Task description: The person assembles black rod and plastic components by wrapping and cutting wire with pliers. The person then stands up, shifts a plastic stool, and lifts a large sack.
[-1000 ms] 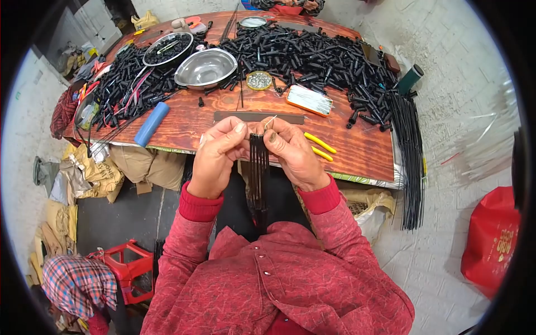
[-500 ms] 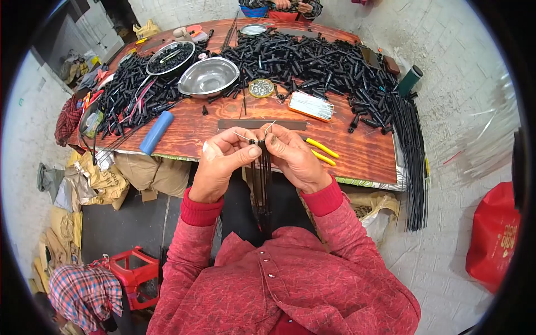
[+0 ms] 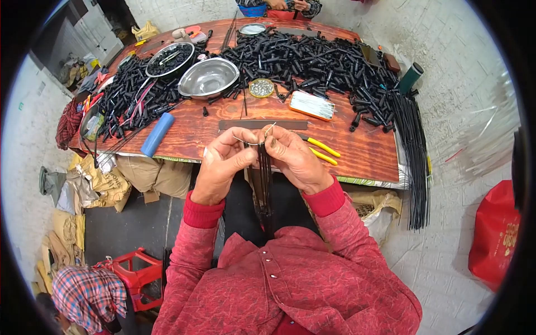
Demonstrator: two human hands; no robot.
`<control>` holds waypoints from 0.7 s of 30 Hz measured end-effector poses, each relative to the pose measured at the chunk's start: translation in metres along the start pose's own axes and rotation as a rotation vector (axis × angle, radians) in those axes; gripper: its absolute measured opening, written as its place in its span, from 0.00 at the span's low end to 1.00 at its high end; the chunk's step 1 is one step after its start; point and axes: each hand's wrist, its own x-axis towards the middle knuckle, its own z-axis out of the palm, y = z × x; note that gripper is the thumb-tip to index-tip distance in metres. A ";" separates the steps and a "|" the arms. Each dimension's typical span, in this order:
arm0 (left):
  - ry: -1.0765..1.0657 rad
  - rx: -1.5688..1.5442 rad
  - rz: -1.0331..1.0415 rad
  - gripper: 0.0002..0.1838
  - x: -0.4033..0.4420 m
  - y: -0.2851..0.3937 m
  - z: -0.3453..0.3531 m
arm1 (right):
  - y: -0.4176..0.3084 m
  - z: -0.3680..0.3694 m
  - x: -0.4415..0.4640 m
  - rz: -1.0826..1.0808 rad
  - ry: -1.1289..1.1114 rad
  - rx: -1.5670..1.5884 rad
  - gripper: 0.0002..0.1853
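Note:
My left hand [image 3: 223, 162] and my right hand [image 3: 296, 159] are close together above the table's front edge, both pinched closed. A thin pale wire [image 3: 254, 144] runs between their fingertips, and its bent ends stick up above them. Dark thin strands [image 3: 264, 178] hang down from the wire, bunched beside my right fingertips. Their upper ends are partly hidden by my fingers. Just right of my right hand lie yellow-handled pliers [image 3: 322, 151]. Behind my hands is a flat dark strip [image 3: 262, 124] on the wooden table [image 3: 363, 156].
Black tubular parts [image 3: 301, 61] are heaped across the back. Nearer are a metal bowl [image 3: 207, 78], a round dish of small metal pieces [image 3: 261, 87], a tray of white sticks [image 3: 311, 105] and a blue roll [image 3: 157, 134]. Black rods [image 3: 412, 167] overhang the right edge. Another person's hands [image 3: 287, 4] are opposite.
Most dark strands have gathered toward my right fingertips, leaving a bare stretch of wire near my left fingers. Both hands keep nearly the same place.

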 end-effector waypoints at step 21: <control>0.053 -0.115 -0.027 0.10 -0.006 -0.002 -0.001 | 0.004 0.003 0.002 -0.019 0.020 -0.005 0.10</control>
